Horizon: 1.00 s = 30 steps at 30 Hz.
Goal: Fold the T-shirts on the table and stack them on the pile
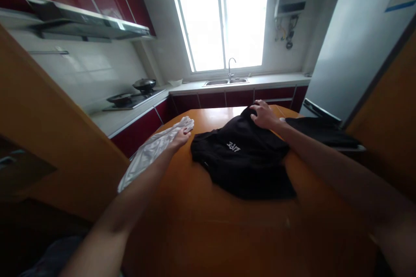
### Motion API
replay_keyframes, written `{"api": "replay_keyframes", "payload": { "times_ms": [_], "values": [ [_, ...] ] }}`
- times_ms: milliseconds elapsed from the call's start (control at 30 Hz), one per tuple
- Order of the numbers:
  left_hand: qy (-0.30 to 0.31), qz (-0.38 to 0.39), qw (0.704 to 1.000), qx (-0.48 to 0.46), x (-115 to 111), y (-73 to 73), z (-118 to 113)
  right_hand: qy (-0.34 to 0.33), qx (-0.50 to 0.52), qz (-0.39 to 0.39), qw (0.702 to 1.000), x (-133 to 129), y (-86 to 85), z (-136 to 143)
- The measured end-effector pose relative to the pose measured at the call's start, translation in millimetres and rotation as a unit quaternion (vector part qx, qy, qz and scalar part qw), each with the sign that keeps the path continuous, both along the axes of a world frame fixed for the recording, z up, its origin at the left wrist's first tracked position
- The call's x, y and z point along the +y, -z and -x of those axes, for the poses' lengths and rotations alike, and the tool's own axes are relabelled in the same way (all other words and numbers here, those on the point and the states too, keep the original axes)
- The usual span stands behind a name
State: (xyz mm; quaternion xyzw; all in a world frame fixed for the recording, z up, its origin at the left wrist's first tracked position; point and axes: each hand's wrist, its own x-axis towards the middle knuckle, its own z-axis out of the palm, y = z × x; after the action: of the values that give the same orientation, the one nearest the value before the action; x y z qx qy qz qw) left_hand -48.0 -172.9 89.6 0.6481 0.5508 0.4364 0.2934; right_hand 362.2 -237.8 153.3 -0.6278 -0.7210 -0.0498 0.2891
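A black T-shirt with white "LIFE" lettering lies spread and rumpled on the wooden table. At its far right corner, my right hand has its fingers curled over the black fabric, thumb on the near side. My left hand is closed at the far end of a crumpled white garment, left of the T-shirt. That garment trails along the table's left edge, partly behind my left forearm.
Dark folded cloth lies at the table's right side, by the fridge. Beyond the table, a counter holds a sink. Pans stand on the stove at left. A wooden panel rises close on the left.
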Motion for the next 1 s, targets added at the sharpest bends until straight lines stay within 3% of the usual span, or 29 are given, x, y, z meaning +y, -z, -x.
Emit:
{"api": "replay_keyframes", "payload": {
  "times_ms": [100,200,300,367,467,600,700,833,933,1000],
  "values": [
    [0.018,-0.023,0.998,0.054,-4,30.0,1,-0.003,-0.040,0.066,0.997,-38,47.1,7],
    [0.104,-0.080,0.985,0.116,-5,47.6,-15,0.023,-0.044,0.131,0.990,-73,81.4,13],
    [0.230,-0.169,0.931,0.227,-3,60.3,-36,0.022,-0.056,0.135,0.989,-107,106.3,30],
    [0.278,-0.189,0.904,0.266,-2,68.7,-45,0.000,-0.055,0.126,0.991,-127,121.7,44],
    [0.277,-0.165,0.903,0.285,-2,79.4,-43,-0.020,-0.051,0.116,0.992,-148,144.2,56],
    [0.239,-0.088,0.907,0.335,-15,84.0,-25,-0.070,-0.047,0.125,0.989,-150,161.9,42],
    [0.189,-0.050,0.907,0.373,-44,85.5,-13,-0.140,-0.048,0.133,0.980,-137,159.2,19],
    [0.133,-0.013,0.890,0.436,-115,94.5,-12,-0.218,-0.067,0.144,0.963,-129,148.3,-4],
    [0.134,-0.010,0.877,0.461,-174,96.7,-15,-0.226,-0.087,0.142,0.960,-145,148.4,-8],
    [0.158,-0.039,0.875,0.456,-199,90.4,-13,-0.203,-0.087,0.128,0.967,-166,153.2,-9]
  ]
}}
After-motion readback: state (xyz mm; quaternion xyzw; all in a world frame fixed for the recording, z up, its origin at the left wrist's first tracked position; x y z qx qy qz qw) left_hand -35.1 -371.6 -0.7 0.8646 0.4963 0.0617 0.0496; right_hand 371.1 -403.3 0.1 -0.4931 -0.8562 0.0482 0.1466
